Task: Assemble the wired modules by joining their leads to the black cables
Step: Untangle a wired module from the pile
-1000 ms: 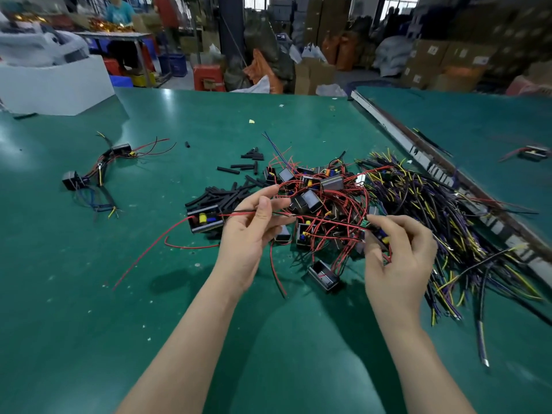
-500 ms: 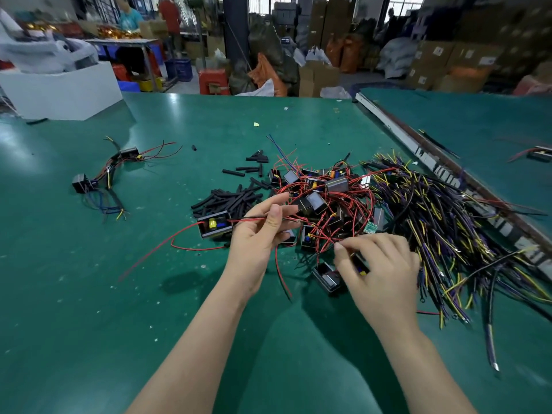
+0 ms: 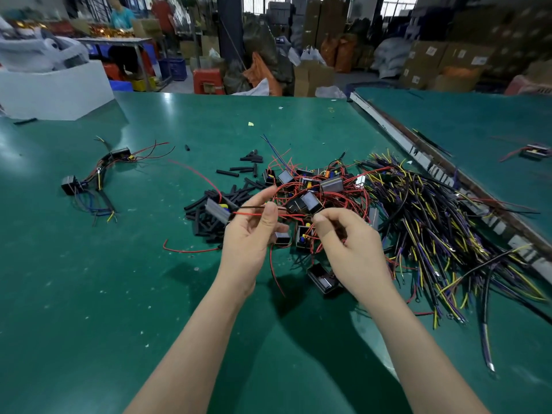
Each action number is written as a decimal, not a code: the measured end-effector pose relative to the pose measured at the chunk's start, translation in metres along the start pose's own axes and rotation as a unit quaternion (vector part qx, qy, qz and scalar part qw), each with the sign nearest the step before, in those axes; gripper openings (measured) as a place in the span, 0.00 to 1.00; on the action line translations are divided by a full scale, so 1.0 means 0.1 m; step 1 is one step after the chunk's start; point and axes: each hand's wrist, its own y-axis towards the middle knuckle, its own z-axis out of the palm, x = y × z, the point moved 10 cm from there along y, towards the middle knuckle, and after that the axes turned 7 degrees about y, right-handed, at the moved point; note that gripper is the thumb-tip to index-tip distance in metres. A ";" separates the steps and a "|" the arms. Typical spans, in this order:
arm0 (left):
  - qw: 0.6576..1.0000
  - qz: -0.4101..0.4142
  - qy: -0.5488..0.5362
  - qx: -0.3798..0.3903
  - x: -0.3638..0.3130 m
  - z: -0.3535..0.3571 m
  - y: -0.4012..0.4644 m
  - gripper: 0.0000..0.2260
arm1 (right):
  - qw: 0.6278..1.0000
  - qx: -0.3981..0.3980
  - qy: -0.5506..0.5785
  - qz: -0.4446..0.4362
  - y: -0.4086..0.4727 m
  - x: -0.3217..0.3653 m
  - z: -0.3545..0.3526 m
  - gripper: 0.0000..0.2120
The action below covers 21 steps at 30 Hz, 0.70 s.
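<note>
Since the frame half a second earlier, my right hand [image 3: 348,249] has risen from the small black module [image 3: 324,277] lying on the green table mat [image 3: 89,294] and now sits level with my left hand [image 3: 249,234], just beside it. That module now lies uncovered below the right wrist.

Left hand: thumb and forefinger are closed in a pinch on a thin red lead wire [image 3: 254,214] and a thin black wire [image 3: 251,207] running parallel just above it; the other fingers are loosely curled. Both wires run leftward to a grey-faced black wired module [image 3: 217,210] hanging just left of this hand.

Right hand: fingers are curled inward, thumb tip pressed to the forefinger where red leads pass; I cannot tell exactly which lead it grips.

Landmark: the central heap of black modules tangled in red leads [image 3: 313,192] lies directly beyond both hands. Right of the heap spreads a large bundle of black cables with yellow and purple cores [image 3: 442,234]. Left of the heap lies a pile of short black sleeve tubes [image 3: 203,210], touching its edge. Far left of the heap, well apart, rest two joined modules with black cables [image 3: 95,177]. Beyond these, at the mat's far corner, stands a white box [image 3: 56,91].
</note>
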 end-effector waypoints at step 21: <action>0.952 0.146 0.269 -0.024 -0.30 0.02 -0.11 0.13 | 0.794 0.117 0.553 0.222 0.30 0.32 0.16 0.05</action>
